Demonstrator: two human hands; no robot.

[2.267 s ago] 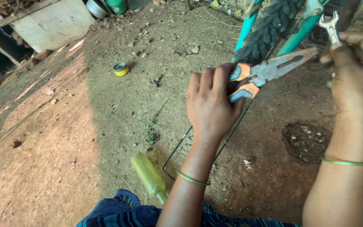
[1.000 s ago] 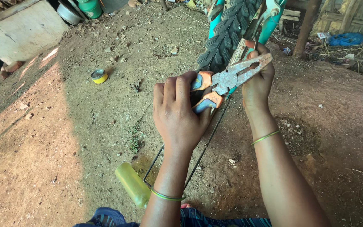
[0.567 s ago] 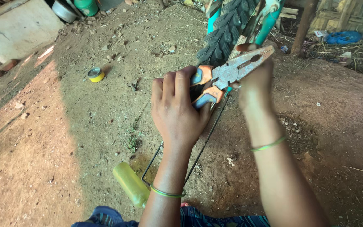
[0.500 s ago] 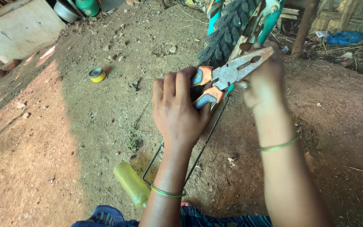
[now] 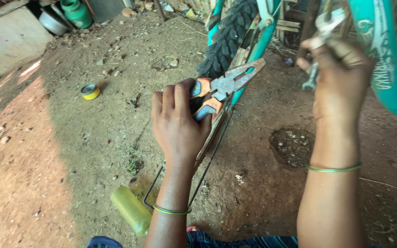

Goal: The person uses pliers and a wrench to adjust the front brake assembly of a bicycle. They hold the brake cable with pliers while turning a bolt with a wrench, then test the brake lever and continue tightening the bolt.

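Since half a second ago the right hand (image 5: 334, 76) has left the pliers (image 5: 224, 87) and risen to the upper right of the frame, its grip clenched on a metal spanner (image 5: 320, 34). Left of centre, the left hand (image 5: 180, 121) grasps the orange-handled pliers, their nose pointing up-right toward the tyre (image 5: 228, 36) and teal bicycle frame (image 5: 382, 59).
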